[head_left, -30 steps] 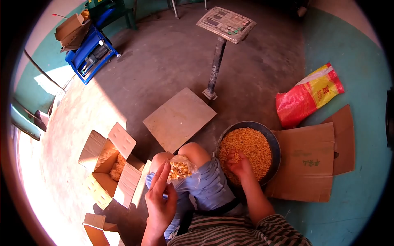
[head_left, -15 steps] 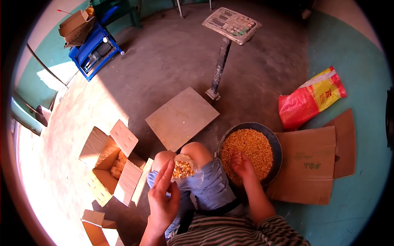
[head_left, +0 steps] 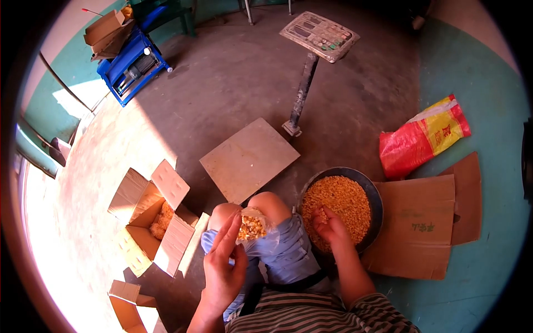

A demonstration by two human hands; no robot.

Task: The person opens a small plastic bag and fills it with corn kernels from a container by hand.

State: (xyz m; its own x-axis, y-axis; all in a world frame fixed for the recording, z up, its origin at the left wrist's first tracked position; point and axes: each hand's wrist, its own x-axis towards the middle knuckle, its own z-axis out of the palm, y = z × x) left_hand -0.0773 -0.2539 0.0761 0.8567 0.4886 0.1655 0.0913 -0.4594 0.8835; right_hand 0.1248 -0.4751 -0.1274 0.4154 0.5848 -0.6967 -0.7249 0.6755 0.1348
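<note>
My left hand (head_left: pixel 223 272) holds a small clear plastic bag (head_left: pixel 252 226) above my knees, its fingers straight and pressed together along the bag's side. Yellow corn kernels partly fill the bag. Over the near left part of a round dark basin (head_left: pixel 379 213), my right hand (head_left: pixel 333 228) is cupped with its fingers curled round a few corn kernels (head_left: pixel 323 215). More loose corn kernels (head_left: pixel 347 200) fill the basin, which stands by my right leg.
A platform scale (head_left: pixel 250 161) with a display on a post (head_left: pixel 319 36) stands ahead. Open cardboard boxes (head_left: pixel 172 244) are at left, flattened cardboard (head_left: pixel 413 227) and a red-yellow sack (head_left: pixel 425 139) at right. A blue machine (head_left: pixel 133 69) stands far left.
The view has shifted slightly. My right hand has drawn back a little toward me, and the kernels in its fingers show more clearly. My left hand keeps hold of the bag.
</note>
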